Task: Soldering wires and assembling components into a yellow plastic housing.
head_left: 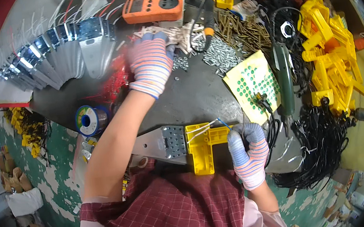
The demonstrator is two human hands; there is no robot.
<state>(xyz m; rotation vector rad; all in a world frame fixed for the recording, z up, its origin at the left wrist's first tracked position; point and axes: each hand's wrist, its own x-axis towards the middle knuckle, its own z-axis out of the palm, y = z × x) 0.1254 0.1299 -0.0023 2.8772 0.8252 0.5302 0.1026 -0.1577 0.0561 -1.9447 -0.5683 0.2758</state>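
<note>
Striped gloves cover both my hands. My left hand (152,64) reaches over the far part of the bench, its fingertips at a pile of small white parts (174,35); whether it grips one is hidden. Close to my body, my right hand (249,150) is closed on the right end of a yellow T-shaped plastic housing (202,154). White wires (200,132) and a blue wire (223,123) lie across that housing. A grey metal plate with a perforated dark end (174,141) adjoins its left side.
Fanned metal blades with wires (59,54) lie at far left, near red wires (115,81) and a solder spool (86,120). Behind is an orange meter (153,8). Screws (242,29), a green-dotted sheet (251,83), a dark green tool (284,77), black cables (319,146) and yellow housings (328,57) crowd the right.
</note>
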